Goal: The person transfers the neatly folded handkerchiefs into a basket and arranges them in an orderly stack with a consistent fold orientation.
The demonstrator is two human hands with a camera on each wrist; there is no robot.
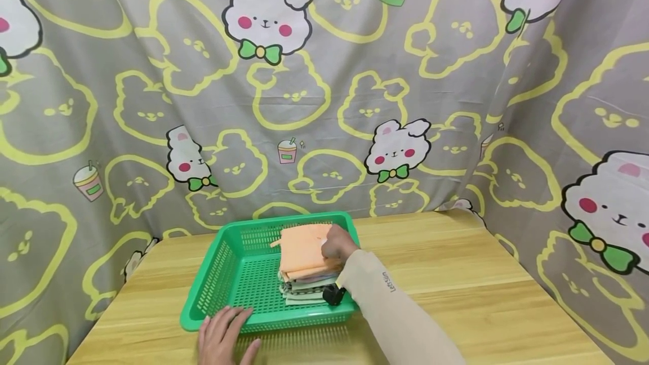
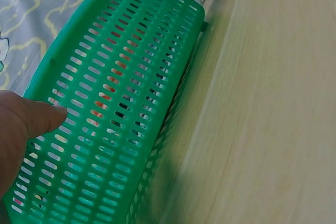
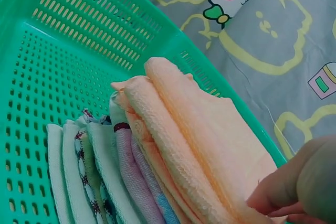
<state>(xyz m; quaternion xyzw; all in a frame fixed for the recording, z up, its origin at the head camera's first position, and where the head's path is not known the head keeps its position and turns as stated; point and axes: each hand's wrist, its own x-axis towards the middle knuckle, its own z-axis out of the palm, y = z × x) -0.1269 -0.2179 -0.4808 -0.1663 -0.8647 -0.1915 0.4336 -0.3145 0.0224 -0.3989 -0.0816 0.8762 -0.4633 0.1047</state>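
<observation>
A stack of folded cloths stands at the right side of a green plastic basket (image 1: 234,224). On top lies a peach-orange towel (image 1: 299,249), its fuzzy folded edges showing in the right wrist view. Beneath it are purple, patterned and pale green cloths (image 3: 71,171). My right hand (image 1: 337,243) is at the towel's right part, pinching it with curled fingers; the fingertips are partly hidden. My left hand (image 1: 223,334) rests its extended fingers on the basket's front rim. In the left wrist view its thumb (image 2: 44,118) lies against the basket's outer slotted wall.
The basket stands on a wood-grain table (image 1: 456,275). Behind and at both sides hangs a grey curtain (image 1: 324,100) with cartoon bears and yellow outlines. A small black device (image 1: 333,294) is at the right wrist, close to the basket's front right corner.
</observation>
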